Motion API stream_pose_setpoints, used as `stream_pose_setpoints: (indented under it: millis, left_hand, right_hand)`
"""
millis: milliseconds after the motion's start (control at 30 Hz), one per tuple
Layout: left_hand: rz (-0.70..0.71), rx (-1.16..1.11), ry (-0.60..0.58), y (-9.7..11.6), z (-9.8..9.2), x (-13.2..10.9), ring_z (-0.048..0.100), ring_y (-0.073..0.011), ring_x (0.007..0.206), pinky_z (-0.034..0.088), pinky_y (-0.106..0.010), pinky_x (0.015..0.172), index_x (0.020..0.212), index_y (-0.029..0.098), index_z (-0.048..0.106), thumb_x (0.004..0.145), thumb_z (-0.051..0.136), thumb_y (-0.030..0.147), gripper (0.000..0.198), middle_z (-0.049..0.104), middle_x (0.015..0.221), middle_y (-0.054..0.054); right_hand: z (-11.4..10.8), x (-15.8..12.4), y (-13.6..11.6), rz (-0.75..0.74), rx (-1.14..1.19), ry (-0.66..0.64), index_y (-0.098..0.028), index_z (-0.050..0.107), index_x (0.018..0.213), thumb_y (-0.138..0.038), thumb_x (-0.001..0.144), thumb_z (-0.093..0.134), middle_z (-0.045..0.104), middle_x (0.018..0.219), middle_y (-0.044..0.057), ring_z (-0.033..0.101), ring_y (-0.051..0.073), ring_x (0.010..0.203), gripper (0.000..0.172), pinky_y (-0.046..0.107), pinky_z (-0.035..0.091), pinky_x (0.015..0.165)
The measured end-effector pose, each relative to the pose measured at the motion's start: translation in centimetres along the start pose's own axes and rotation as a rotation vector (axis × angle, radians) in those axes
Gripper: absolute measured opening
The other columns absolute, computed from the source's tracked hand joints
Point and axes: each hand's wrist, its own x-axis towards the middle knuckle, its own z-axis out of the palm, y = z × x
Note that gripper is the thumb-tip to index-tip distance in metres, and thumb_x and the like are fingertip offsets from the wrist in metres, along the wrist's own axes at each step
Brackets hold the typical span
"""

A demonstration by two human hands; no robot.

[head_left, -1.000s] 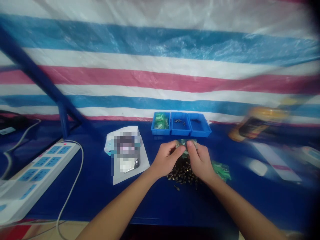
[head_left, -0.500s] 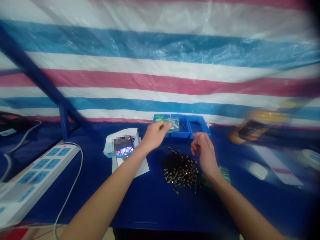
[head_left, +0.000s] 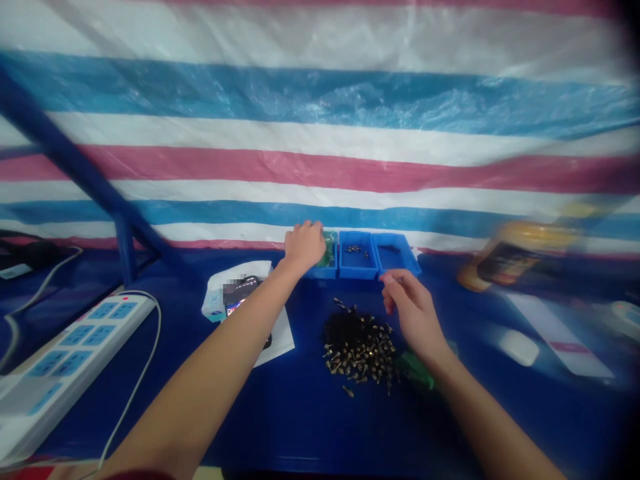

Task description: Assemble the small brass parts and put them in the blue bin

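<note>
My left hand (head_left: pixel 303 244) reaches to the left blue bin (head_left: pixel 326 257) of a row of three, fingers curled down over its green-bagged contents; what it holds, if anything, is hidden. My right hand (head_left: pixel 413 312) hovers, loosely open and empty, just right of a pile of small dark screws (head_left: pixel 359 347) on the blue table. The middle bin (head_left: pixel 357 254) holds a few small parts, and the right bin (head_left: pixel 395 253) a dark piece. Green plastic bags (head_left: pixel 415 369) lie under my right wrist.
A phone (head_left: pixel 240 297) lies on white paper left of the screws. A white power strip (head_left: pixel 65 353) with its cable sits at the far left. A blurred yellow bottle (head_left: pixel 520 257) and a white mouse (head_left: pixel 517 347) are at the right. A striped tarp hangs behind.
Both hands held a small bag over the screw pile; my left hand then carried it to the left bin and now rests over it. My right hand let go and lifted.
</note>
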Motion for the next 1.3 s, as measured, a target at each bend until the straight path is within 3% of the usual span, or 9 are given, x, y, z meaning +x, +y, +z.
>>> stream_pose_setpoints:
  millis: [100, 233, 367, 500, 667, 867, 967, 1133, 1300]
  left_hand:
    - [0.115, 0.027, -0.063, 0.5, 0.6, -1.2, 0.053, -0.0326, 0.113, 0.036, -0.052, 0.096, 0.116, 0.022, 0.064, 0.095, 0.034, 0.031, 0.037, 0.060, 0.121, -0.013]
    - [0.117, 0.023, -0.093, 0.8, 1.2, -1.8, 0.055, -0.0329, 0.109, 0.035, -0.055, 0.097, 0.116, 0.020, 0.063, 0.098, 0.029, 0.040, 0.044, 0.060, 0.122, -0.013]
    - [0.071, -0.020, -0.108, 0.8, 1.3, -1.7, 0.056, -0.0333, 0.109, 0.035, -0.055, 0.097, 0.122, 0.020, 0.059, 0.098, 0.026, 0.048, 0.050, 0.059, 0.124, -0.014]
    - [0.037, -0.043, -0.131, 1.0, 1.4, -1.8, 0.054, -0.0346, 0.111, 0.033, -0.058, 0.098, 0.122, 0.020, 0.059, 0.097, 0.021, 0.054, 0.057, 0.056, 0.127, -0.015]
    - [0.011, -0.051, -0.083, 1.5, 1.8, -2.4, 0.045, -0.0375, 0.121, 0.029, -0.060, 0.100, 0.118, 0.020, 0.063, 0.095, 0.018, 0.060, 0.064, 0.053, 0.131, -0.016]
    - [-0.025, -0.092, -0.052, 1.9, 1.8, -2.9, 0.037, -0.0398, 0.125, 0.030, -0.063, 0.099, 0.120, 0.022, 0.064, 0.095, 0.021, 0.062, 0.064, 0.051, 0.133, -0.016]
    - [0.007, -0.110, 0.104, 2.8, 1.1, -4.2, 0.034, -0.0376, 0.128, 0.027, -0.061, 0.101, 0.119, 0.022, 0.063, 0.097, 0.026, 0.057, 0.055, 0.051, 0.132, -0.015]
    - [0.225, -0.277, 0.197, 5.0, -1.2, -8.6, 0.039, -0.0313, 0.123, 0.032, -0.052, 0.100, 0.112, 0.022, 0.065, 0.096, 0.041, 0.051, 0.040, 0.056, 0.125, -0.009]
    - [0.424, -0.528, 0.110, 5.5, -2.7, -11.9, 0.052, -0.0227, 0.112, 0.038, -0.040, 0.097, 0.113, 0.022, 0.063, 0.098, 0.045, 0.040, 0.029, 0.062, 0.114, -0.005]
  right_hand:
    - [-0.9, 0.3, 0.2, -0.058, -0.210, -0.107, -0.020, 0.062, 0.088, -0.047, 0.090, 0.056, 0.052, 0.063, -0.003, 0.046, 0.013, 0.055, 0.028, 0.025, 0.035, 0.052]
    - [-2.9, 0.9, 0.2, -0.194, -0.567, -0.225, -0.022, 0.066, 0.092, -0.045, 0.091, 0.054, 0.060, 0.066, -0.001, 0.053, 0.016, 0.058, 0.026, 0.028, 0.038, 0.057]
    - [-5.6, 0.5, -0.3, -0.257, -0.816, -0.248, -0.025, 0.067, 0.104, -0.049, 0.090, 0.055, 0.069, 0.094, 0.005, 0.061, 0.025, 0.089, 0.030, 0.040, 0.045, 0.080]
    - [-7.4, -2.8, 0.0, -0.281, -1.014, -0.257, -0.028, 0.063, 0.121, -0.059, 0.085, 0.057, 0.063, 0.122, 0.010, 0.053, 0.033, 0.113, 0.047, 0.049, 0.043, 0.090]
    - [-7.8, -8.4, 2.5, -0.241, -1.250, -0.235, -0.034, 0.051, 0.137, -0.061, 0.086, 0.052, 0.052, 0.140, 0.010, 0.045, 0.040, 0.125, 0.058, 0.057, 0.043, 0.089]
    - [-8.1, -9.9, 5.3, -0.261, -1.321, -0.237, -0.030, 0.050, 0.138, -0.049, 0.094, 0.045, 0.052, 0.141, 0.010, 0.048, 0.039, 0.122, 0.049, 0.054, 0.046, 0.086]
    - [-8.2, -9.2, 5.8, -0.279, -1.294, -0.224, -0.030, 0.054, 0.134, -0.047, 0.094, 0.048, 0.055, 0.136, 0.009, 0.051, 0.037, 0.119, 0.044, 0.052, 0.047, 0.085]
    - [-8.4, -8.0, 5.3, -0.281, -1.174, -0.203, -0.031, 0.057, 0.129, -0.046, 0.092, 0.054, 0.056, 0.132, 0.008, 0.056, 0.033, 0.113, 0.040, 0.052, 0.048, 0.087]
    - [-7.8, -5.5, 2.1, -0.321, -0.925, -0.127, -0.026, 0.062, 0.121, -0.044, 0.088, 0.061, 0.056, 0.131, 0.010, 0.057, 0.030, 0.116, 0.038, 0.048, 0.048, 0.096]
